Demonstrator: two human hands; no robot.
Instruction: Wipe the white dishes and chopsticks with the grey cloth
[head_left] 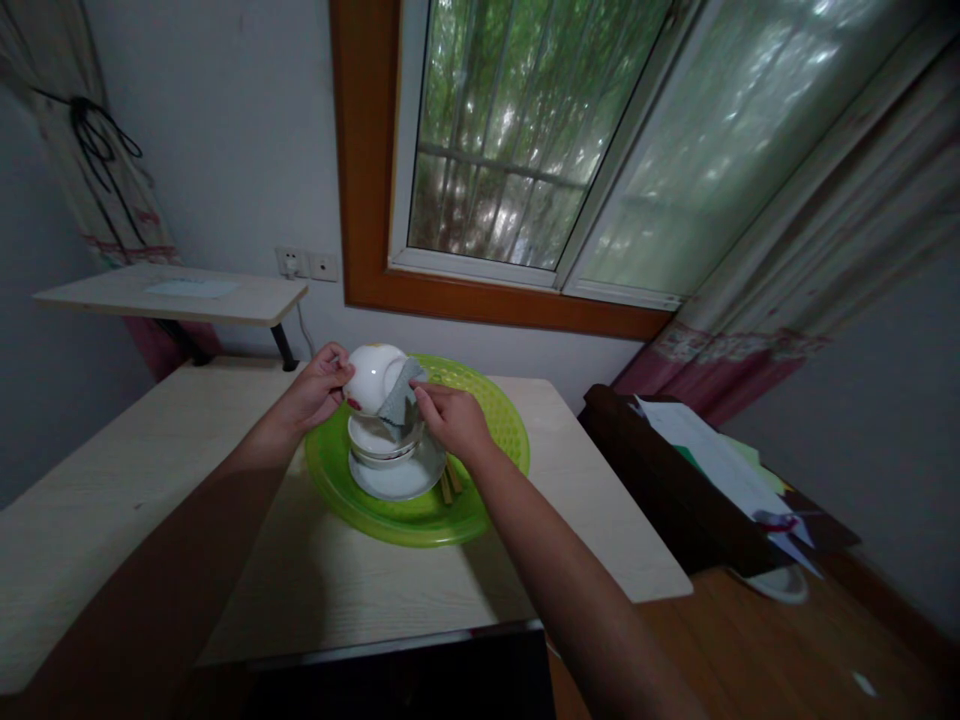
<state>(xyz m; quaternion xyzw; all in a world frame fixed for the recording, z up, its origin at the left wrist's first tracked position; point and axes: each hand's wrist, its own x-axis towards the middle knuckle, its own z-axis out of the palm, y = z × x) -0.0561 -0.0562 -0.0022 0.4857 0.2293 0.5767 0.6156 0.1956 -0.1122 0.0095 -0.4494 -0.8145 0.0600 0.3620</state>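
Observation:
My left hand [324,385] grips the rim of a white bowl [373,375], tilted on its side with its foot towards the right. In my right hand [450,415] is a grey-green cloth [403,393], pressed against the bowl's outside near its foot. Below them, a stack of white bowls [382,455] rests on a white plate [397,480]. Wooden chopsticks [450,480] lie to the right of the plate, partly hidden by it. All of this is on a round green tray [420,532].
The tray stands on a pale wooden table [375,600]. A raised shelf [180,292] is at the left, below a wall socket [291,262]. At the right, papers [705,455] lie on a dark brown cabinet [667,500]. A barred window [510,140] is behind.

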